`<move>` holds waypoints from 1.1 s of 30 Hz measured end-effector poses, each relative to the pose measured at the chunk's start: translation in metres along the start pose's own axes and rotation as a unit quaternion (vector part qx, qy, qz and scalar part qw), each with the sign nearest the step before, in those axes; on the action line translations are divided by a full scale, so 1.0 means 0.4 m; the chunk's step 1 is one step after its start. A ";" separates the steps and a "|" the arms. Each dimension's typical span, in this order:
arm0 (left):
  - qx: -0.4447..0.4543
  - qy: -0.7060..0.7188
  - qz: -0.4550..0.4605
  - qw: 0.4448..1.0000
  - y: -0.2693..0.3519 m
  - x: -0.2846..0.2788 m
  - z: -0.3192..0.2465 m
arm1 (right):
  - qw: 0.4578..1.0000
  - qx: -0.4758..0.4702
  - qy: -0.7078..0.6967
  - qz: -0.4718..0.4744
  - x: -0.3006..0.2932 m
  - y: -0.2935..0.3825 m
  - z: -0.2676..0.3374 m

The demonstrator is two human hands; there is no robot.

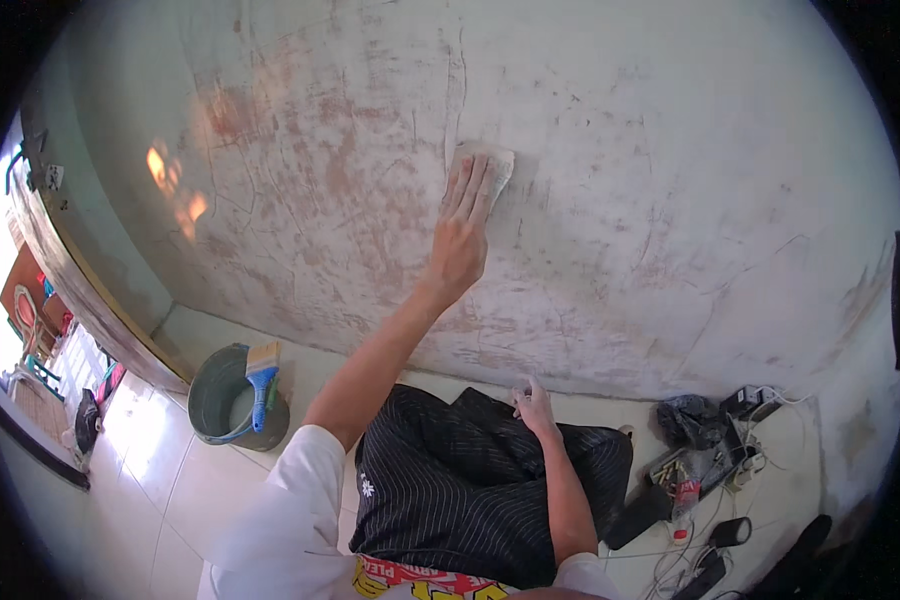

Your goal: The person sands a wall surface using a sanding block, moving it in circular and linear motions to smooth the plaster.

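Observation:
Fingers flat and stretched upward, my left hand [465, 225] presses a pale, dusty sheet [504, 161], which looks like sandpaper, against the plastered wall [585, 225]. Around it the wall is whitish, with reddish-brown worn patches on the left and several fine cracks. A raised crack runs upward from just above the sheet. My right hand [534, 406] hangs low near my knee, close to the foot of the wall. Its fingers are loosely bent and apart, with whitish dust on them, and I see nothing held in it.
At left, a dark bucket [210, 390] stands on the tiled floor [172, 480], a blue-handled paintbrush [259, 382] across its rim. Right of my legs lie a plastic bottle [685, 502], a tray [664, 465] of small items, a black bag [690, 420] and cables [664, 559]. A doorway opens at far left.

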State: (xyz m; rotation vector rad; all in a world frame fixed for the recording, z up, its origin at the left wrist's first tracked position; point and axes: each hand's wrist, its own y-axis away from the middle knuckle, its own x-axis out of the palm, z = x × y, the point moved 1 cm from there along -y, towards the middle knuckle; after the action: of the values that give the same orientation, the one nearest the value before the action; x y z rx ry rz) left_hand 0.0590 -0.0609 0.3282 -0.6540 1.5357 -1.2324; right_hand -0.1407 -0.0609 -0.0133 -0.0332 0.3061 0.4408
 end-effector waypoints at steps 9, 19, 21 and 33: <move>0.081 -0.014 -0.077 0.994 -0.381 -0.083 -0.013 | 1.000 0.017 -0.001 -0.025 -0.002 -0.020 -0.015; 0.011 -0.011 -0.011 1.000 0.030 0.000 0.006 | 0.998 0.007 -0.014 -0.060 -0.013 -0.009 -0.001; -0.019 -0.014 0.027 0.999 0.080 -0.009 -0.002 | 0.999 0.005 -0.007 -0.050 -0.004 -0.013 0.007; 0.083 -0.001 -0.103 0.991 -0.327 -0.082 -0.006 | 0.999 0.032 0.026 -0.012 0.001 -0.021 0.006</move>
State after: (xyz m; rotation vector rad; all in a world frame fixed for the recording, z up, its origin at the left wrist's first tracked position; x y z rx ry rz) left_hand 0.0452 -0.0746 0.4617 -0.7173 1.3724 -1.4975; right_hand -0.1359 -0.0683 -0.0113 0.0146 0.3702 0.4062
